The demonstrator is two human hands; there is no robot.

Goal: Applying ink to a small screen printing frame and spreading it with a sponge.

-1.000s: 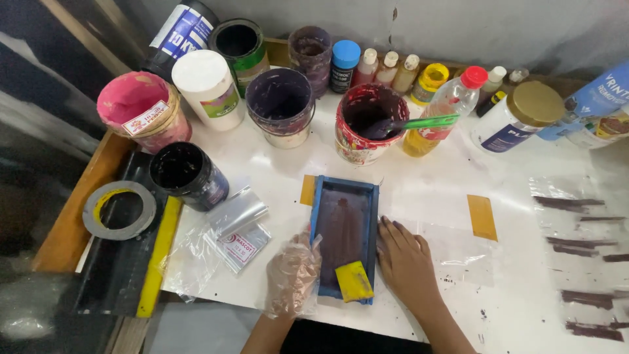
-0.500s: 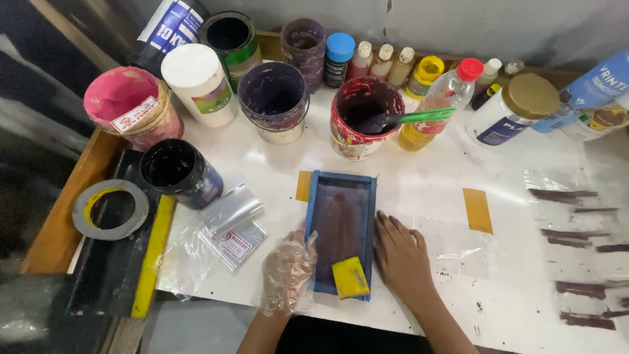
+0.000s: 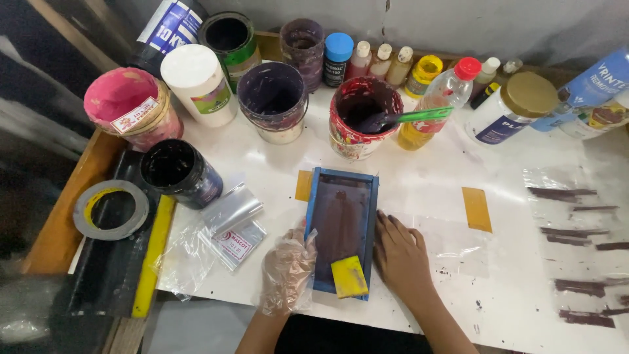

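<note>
Hands (image 3: pixel 288 269) (image 3: pixel 401 257) flat, steadying blue frame (image 3: pixel 342 236); paint pots (image 3: pixel 357 124) crowd behind.

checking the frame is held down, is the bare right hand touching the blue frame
Touching. The head view shows the right hand lying flat with its fingers against the right edge of the blue frame, with no gap visible.

Small clear sachets with a red-and-white label (image 3: pixel 234 241) lying just left of the blue frame. Pink tub with a white, red-edged sticker (image 3: pixel 134 116) at far left. White cylinder with a green-and-purple label (image 3: pixel 211 101) beside it. Gold-lidded white jar, blue label (image 3: pixel 496 129), right
</note>
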